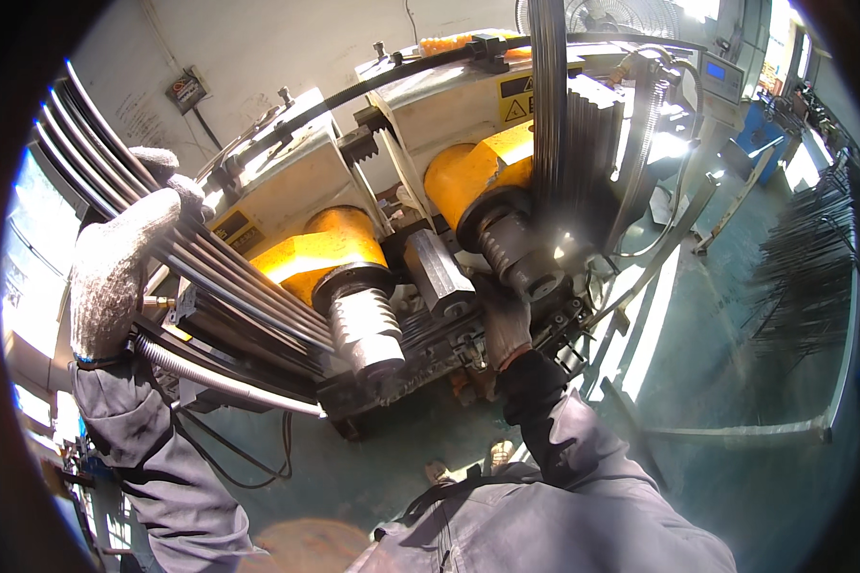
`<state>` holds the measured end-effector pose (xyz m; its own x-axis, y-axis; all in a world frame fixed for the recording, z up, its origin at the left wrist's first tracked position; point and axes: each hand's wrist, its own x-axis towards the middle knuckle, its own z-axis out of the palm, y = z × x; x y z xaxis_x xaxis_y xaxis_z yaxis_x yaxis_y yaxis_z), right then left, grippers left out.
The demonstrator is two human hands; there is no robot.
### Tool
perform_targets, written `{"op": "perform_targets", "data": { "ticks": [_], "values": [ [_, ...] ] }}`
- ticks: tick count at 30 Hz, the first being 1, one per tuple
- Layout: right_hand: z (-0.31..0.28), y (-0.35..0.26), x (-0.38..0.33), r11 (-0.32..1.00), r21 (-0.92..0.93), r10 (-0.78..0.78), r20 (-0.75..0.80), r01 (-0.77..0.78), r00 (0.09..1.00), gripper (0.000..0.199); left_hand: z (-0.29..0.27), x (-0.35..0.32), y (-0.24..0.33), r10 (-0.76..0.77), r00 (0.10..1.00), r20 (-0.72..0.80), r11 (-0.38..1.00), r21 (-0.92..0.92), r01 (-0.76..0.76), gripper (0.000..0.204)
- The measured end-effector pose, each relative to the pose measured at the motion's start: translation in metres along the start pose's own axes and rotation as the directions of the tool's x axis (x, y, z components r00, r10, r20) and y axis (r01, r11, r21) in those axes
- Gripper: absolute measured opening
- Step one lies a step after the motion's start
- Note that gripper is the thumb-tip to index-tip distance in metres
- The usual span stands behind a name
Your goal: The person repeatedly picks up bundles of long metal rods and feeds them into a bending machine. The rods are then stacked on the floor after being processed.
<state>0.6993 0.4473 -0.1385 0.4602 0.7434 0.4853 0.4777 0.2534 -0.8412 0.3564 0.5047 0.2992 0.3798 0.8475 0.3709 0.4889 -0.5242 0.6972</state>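
Head view shows my left hand (pixel 129 263), in a grey knit glove, raised at my left and closed around a bundle of long dark rods (pixel 210 267). The rods run from above and behind that hand, through my grip, down and to the right toward a ribbed steel roller (pixel 368 329) with a yellow guard (pixel 320 248) over it. Just under my left wrist a corrugated grey hose (pixel 220 377) passes along the machine's lower edge.

My right hand (pixel 506 325), also gloved, reaches forward low at the machine (pixel 287 181), between that roller and a second ribbed roller (pixel 521 258) just above and to the right of it. Whether its fingers are apart or closed on anything I cannot tell; the back of the glove hides them. A dark hexagonal steel block (pixel 440 272) sits just left of this hand. Above the right hand more dark rods (pixel 549 105) stand upright, passing over the second roller beside a second yellow guard (pixel 473 167).

Far off to the right of my right hand, a heap of dark rods (pixel 807 258) lies on the green floor (pixel 726 363).
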Motion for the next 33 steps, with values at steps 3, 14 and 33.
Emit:
{"op": "perform_targets", "data": {
  "ticks": [3,14,33],
  "values": [
    [-0.002,-0.003,0.000,0.935,-0.308,-0.174,0.025,0.173,0.984,0.028,0.004,-0.003,0.009,-0.076,0.997,-0.009,0.996,-0.052,0.075,0.037],
    [-0.001,-0.023,0.004,0.772,0.575,0.318,0.020,-0.271,0.948,0.033,0.014,-0.004,0.027,-0.206,0.977,-0.044,0.969,-0.150,0.198,0.036],
    [-0.019,-0.050,-0.013,0.771,0.563,0.372,-0.018,-0.298,0.928,0.024,0.018,-0.068,0.043,0.103,0.981,-0.162,0.958,-0.248,-0.141,0.033]
  ]
}}
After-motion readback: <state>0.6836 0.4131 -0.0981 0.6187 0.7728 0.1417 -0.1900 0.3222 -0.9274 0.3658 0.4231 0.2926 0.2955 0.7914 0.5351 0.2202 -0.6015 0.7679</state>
